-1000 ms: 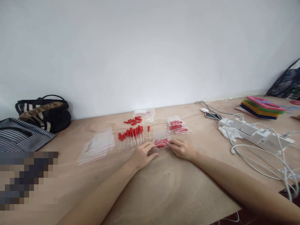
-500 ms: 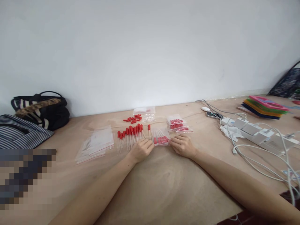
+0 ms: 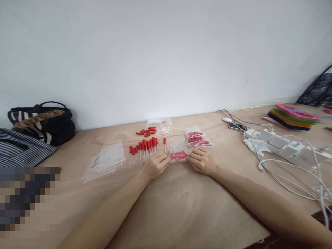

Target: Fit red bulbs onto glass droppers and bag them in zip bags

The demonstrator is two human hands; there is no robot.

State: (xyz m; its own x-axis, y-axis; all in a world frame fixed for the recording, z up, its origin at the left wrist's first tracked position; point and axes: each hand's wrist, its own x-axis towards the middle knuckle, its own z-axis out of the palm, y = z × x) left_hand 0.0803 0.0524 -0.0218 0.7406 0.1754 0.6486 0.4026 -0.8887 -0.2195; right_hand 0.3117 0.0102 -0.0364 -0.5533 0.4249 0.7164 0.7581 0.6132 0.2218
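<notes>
Between my two hands lies a clear zip bag (image 3: 177, 146) with several red-bulbed droppers in it, bulbs toward me. My left hand (image 3: 155, 165) pinches its near left corner. At the near right corner, my right hand (image 3: 201, 162) grips the same bag with fingers pressed together. Left of the bag, a row of loose droppers (image 3: 147, 144) with red bulbs points its thin clear stems toward me. One single dropper (image 3: 164, 141) lies apart, beside the bag. Behind my right hand are stacked filled bags (image 3: 195, 137) showing red bulbs.
Flat unfilled zip bags (image 3: 106, 160) lie at the left. Loose red bulbs (image 3: 147, 131) and a bundle of clear stems (image 3: 164, 128) sit near the wall. A power strip (image 3: 287, 150) with white cables is at the right, a coloured stack (image 3: 293, 117) behind it. Bags (image 3: 44, 121) stand far left.
Both hands keep their hold on the zip bag and have barely moved. The view has shifted very slightly.
</notes>
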